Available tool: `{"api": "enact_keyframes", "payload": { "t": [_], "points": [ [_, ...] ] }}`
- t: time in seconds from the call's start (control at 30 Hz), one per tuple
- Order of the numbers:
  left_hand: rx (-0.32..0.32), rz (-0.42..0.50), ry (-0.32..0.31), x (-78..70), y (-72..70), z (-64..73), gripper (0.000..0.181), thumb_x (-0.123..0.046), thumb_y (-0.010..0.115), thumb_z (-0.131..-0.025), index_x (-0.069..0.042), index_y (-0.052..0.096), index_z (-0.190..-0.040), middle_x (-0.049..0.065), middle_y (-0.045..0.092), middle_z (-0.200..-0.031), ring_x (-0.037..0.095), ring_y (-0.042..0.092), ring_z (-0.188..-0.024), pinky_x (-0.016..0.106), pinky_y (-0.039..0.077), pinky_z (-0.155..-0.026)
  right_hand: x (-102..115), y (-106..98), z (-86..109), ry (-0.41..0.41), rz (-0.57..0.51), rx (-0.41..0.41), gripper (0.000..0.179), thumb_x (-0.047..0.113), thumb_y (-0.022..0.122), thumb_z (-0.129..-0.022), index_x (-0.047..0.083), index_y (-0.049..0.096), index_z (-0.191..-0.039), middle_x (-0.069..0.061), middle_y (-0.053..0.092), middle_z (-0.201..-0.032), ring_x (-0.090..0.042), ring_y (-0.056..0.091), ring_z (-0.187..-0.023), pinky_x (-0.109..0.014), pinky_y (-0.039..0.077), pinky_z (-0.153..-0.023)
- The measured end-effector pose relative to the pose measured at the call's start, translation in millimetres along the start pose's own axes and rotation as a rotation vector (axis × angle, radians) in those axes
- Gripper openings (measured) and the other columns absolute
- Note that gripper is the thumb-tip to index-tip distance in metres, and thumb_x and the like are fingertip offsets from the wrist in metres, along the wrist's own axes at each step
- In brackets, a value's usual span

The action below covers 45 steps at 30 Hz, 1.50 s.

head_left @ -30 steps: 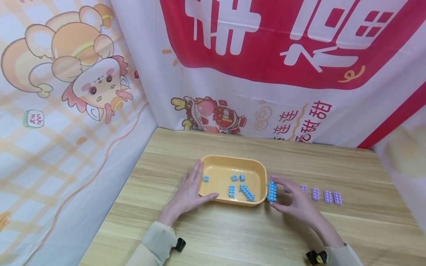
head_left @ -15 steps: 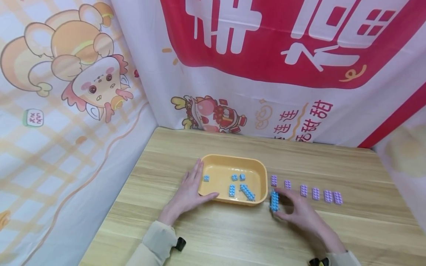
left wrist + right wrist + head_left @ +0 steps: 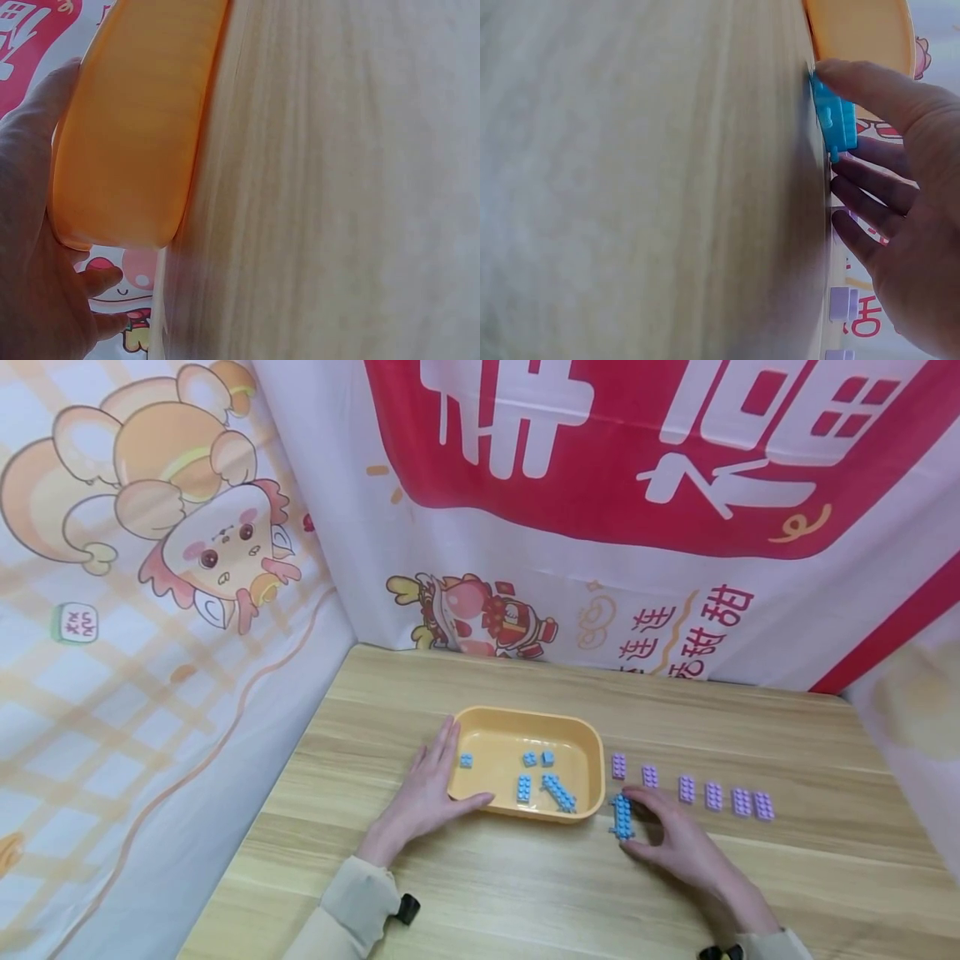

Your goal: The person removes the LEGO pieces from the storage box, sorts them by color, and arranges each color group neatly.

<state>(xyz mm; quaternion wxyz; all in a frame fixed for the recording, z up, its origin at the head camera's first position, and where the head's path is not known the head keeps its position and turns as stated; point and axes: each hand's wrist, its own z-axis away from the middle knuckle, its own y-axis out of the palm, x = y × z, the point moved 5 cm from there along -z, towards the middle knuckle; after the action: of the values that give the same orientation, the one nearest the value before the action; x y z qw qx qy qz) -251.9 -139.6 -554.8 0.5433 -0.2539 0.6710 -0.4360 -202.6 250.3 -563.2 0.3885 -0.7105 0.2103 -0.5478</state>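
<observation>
My left hand (image 3: pixel 423 797) grips the left end of a yellow-orange plastic tub (image 3: pixel 480 717), thumb over its front rim and fingers along its left side. My right hand (image 3: pixel 678 835) pinches a long blue building brick (image 3: pixel 622 816) between thumb and fingertips, at its two ends. This brick has studs on top and small pegs at its sides, and sits on the table right of the tub. In the right wrist view, the thumb (image 3: pixel 855 79) is at one end of the blue brick (image 3: pixel 834 116). Inside the tub lies a similar pegged blue brick (image 3: pixel 558 793).
The tub also holds a shorter blue brick (image 3: pixel 523 788) and a few small blue bricks (image 3: pixel 529 759). Behind and right of my right hand, several purple bricks (image 3: pixel 713 796) stand in a row on the wooden table (image 3: pixel 510 893). Printed cloth (image 3: pixel 600 535) hangs behind the table.
My right hand has brought the blue brick from beside the tub's right rim down to the table, slightly right and nearer me. My left hand has stayed on the tub.
</observation>
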Motion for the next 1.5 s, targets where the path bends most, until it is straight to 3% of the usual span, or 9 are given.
{"api": "enact_keyframes", "payload": {
  "t": [0.4, 0.53, 0.63, 0.83, 0.9, 1.03, 1.1, 1.27, 1.5],
  "points": [
    [0.002, 0.005, -0.005, 0.9, 0.5, 0.3, 0.132, -0.088, 0.064, -0.089, -0.018, -0.005, -0.178, -0.011, -0.021, -0.184, 0.032, 0.014, -0.173, 0.060, 0.011, -0.142, 3, -2, -1.8, 0.056, -0.028, 0.061, 0.098, 0.025, 0.095, -0.084, 0.003, 0.045, -0.165, -0.025, 0.053, -0.165, -0.054, 0.050, -0.151, -0.076, 0.037, -0.124],
    [0.006, 0.004, -0.002, 0.9, 0.5, -0.4, 0.133, -0.092, 0.060, -0.088, -0.019, -0.006, -0.178, -0.011, -0.022, -0.184, 0.032, 0.014, -0.173, 0.060, 0.011, -0.142, 6, -8, -5.0, 0.093, -0.149, 0.081, 0.096, 0.015, 0.090, -0.088, 0.005, 0.039, -0.169, -0.025, 0.051, -0.167, -0.051, 0.054, -0.149, -0.060, 0.052, -0.119],
    [0.010, 0.001, 0.002, 0.1, 0.2, -1.0, 0.133, -0.093, 0.058, -0.088, -0.019, -0.007, -0.178, -0.011, -0.023, -0.184, 0.032, 0.013, -0.173, 0.061, 0.011, -0.142, 9, -15, -7.9, 0.094, -0.160, 0.048, 0.087, 0.010, 0.084, -0.094, 0.006, 0.039, -0.169, -0.026, 0.049, -0.167, -0.051, 0.057, -0.147, -0.057, 0.059, -0.112],
    [0.012, -0.001, 0.004, -1.0, -0.4, -0.9, 0.133, -0.092, 0.059, -0.089, -0.018, -0.006, -0.178, -0.011, -0.022, -0.184, 0.033, 0.013, -0.173, 0.060, 0.010, -0.142, 24, -28, -13.6, -0.018, -0.036, -0.097, 0.072, 0.004, 0.078, -0.098, 0.001, 0.047, -0.162, -0.024, 0.061, -0.156, -0.046, 0.062, -0.139, -0.068, 0.053, -0.114],
    [0.012, -0.001, 0.005, -1.1, -0.4, -0.5, 0.133, -0.091, 0.060, -0.089, -0.018, -0.006, -0.178, -0.011, -0.022, -0.184, 0.033, 0.013, -0.173, 0.060, 0.010, -0.142, 30, -31, -15.3, -0.062, -0.011, -0.148, 0.069, 0.001, 0.079, -0.096, 0.001, 0.051, -0.159, -0.022, 0.065, -0.152, -0.042, 0.065, -0.134, -0.060, 0.057, -0.114],
    [0.013, 0.001, 0.003, -1.3, -0.3, 0.4, 0.132, -0.089, 0.063, -0.090, -0.018, -0.006, -0.178, -0.010, -0.022, -0.184, 0.033, 0.013, -0.173, 0.061, 0.010, -0.142, 44, -36, -21.2, -0.142, 0.025, -0.235, 0.067, -0.001, 0.083, -0.092, 0.002, 0.058, -0.154, -0.018, 0.071, -0.146, -0.036, 0.070, -0.127, -0.020, 0.053, -0.115],
    [0.010, 0.002, 0.004, -1.6, -0.4, 0.5, 0.132, -0.087, 0.064, -0.090, -0.018, -0.006, -0.178, -0.009, -0.020, -0.185, 0.033, 0.013, -0.173, 0.061, 0.010, -0.141, 51, -36, -25.8, -0.169, 0.030, -0.251, 0.066, -0.001, 0.084, -0.091, 0.003, 0.060, -0.152, -0.017, 0.072, -0.146, -0.035, 0.071, -0.126, -0.017, 0.052, -0.114],
    [0.004, -0.006, 0.003, -1.5, -0.3, 0.9, 0.132, -0.090, 0.062, -0.089, -0.018, -0.005, -0.178, 0.000, -0.012, -0.188, 0.034, 0.015, -0.173, 0.061, 0.012, -0.141, 69, -29, -41.7, -0.205, 0.010, -0.211, 0.063, -0.001, 0.086, -0.090, 0.002, 0.063, -0.149, -0.017, 0.072, -0.146, -0.035, 0.072, -0.127, -0.055, 0.063, -0.107],
    [0.015, -0.015, -0.002, -0.6, 0.0, 1.5, 0.132, -0.094, 0.057, -0.089, -0.020, -0.007, -0.178, 0.002, -0.011, -0.188, 0.032, 0.014, -0.173, 0.059, 0.010, -0.142, 82, -9, -58.5, -0.227, -0.043, -0.118, 0.064, 0.003, 0.089, -0.090, 0.000, 0.062, -0.148, -0.019, 0.070, -0.148, -0.041, 0.069, -0.134, -0.061, 0.060, -0.111]
  ]
}}
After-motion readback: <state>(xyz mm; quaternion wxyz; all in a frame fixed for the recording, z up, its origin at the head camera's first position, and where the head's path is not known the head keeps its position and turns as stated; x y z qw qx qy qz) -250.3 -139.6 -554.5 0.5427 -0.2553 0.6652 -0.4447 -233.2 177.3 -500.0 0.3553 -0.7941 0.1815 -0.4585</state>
